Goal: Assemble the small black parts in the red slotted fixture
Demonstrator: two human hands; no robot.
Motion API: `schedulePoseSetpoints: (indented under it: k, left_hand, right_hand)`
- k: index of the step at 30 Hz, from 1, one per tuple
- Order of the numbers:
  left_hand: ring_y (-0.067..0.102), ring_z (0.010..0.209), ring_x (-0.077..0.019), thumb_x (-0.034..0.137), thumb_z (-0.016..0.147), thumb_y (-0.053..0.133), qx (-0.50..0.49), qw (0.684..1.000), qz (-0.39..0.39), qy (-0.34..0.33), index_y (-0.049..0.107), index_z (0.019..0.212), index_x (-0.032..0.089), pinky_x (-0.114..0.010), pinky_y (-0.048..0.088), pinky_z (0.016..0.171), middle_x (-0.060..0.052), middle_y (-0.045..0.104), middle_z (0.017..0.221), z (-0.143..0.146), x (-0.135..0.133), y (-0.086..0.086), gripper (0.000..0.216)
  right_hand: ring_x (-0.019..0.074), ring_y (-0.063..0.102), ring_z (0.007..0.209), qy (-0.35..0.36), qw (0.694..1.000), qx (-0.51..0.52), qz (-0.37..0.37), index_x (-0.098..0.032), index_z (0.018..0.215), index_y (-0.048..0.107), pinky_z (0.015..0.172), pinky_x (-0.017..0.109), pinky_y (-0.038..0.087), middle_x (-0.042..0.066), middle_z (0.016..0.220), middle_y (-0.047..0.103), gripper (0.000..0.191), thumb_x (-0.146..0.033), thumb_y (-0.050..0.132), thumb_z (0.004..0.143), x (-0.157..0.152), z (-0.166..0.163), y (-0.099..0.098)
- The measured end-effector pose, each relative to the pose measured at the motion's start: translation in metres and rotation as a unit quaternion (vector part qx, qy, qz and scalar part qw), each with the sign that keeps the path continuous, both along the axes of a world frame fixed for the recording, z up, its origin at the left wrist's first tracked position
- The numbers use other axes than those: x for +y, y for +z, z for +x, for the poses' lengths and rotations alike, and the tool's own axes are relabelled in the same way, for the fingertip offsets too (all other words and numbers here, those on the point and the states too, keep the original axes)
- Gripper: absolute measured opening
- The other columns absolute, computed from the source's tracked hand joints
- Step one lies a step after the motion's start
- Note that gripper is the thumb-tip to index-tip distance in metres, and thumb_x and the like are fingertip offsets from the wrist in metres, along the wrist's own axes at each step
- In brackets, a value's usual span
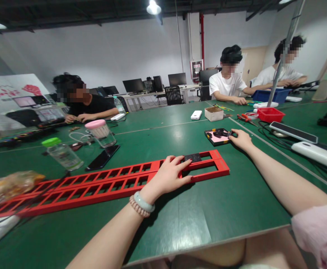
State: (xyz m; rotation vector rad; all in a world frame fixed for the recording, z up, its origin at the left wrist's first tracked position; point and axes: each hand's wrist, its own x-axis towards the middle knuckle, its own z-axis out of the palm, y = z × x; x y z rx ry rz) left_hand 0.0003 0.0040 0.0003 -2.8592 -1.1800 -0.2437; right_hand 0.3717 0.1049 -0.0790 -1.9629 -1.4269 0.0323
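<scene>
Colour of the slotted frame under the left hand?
Red; the slotted frame shows best in the head view.

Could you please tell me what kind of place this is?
Probably a shared workshop or workroom: people sit around a large green table, a red-handled tool lies on it, and computer monitors stand behind.

Smooth green tabletop [244,198] offers passage past the right end of the long red slotted frame [154,167], while a clear green-lidded jar [64,155] and flat black phone [103,157] obstruct its far-left side.

The left grip [170,174] partly hides the red frame [153,166].
</scene>
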Motion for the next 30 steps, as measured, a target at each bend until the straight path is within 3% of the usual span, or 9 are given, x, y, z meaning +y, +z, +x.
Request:
schedulePoseSetpoints:
  k: [10, 30]
  left_hand:
    - [0.037, 0.114, -0.0287, 0.059, 0.083, 0.046, 0.001, 1.000, 0.000, -0.001, 0.044, 0.133, 0.030, -0.045, 0.034, 0.099, -0.009, 0.044, 0.134, 0.0000, -0.0007, 0.0002, 0.058]
    - [0.036, 0.117, -0.0296, 0.060, 0.082, 0.046, -0.003, 1.000, -0.011, 0.005, 0.044, 0.133, 0.030, -0.046, 0.033, 0.099, -0.009, 0.043, 0.136, -0.0007, -0.0002, -0.0001, 0.060]
  right_hand:
    - [0.0288, 0.054, 0.111, 0.004, 1.000, 0.002, 0.029, -0.019, 0.119, 0.060, 0.092, 0.043, 0.044, 0.011, 0.122, 0.059, 0.051, -0.042, 0.056, 0.074, 0.0003, 0.0020, -0.0041]
    - [0.0281, 0.055, 0.107, 0.006, 0.998, 0.014, 0.065, -0.016, 0.117, 0.060, 0.091, 0.043, 0.043, 0.012, 0.118, 0.060, 0.051, -0.044, 0.054, 0.075, -0.0033, 0.0009, -0.0014]
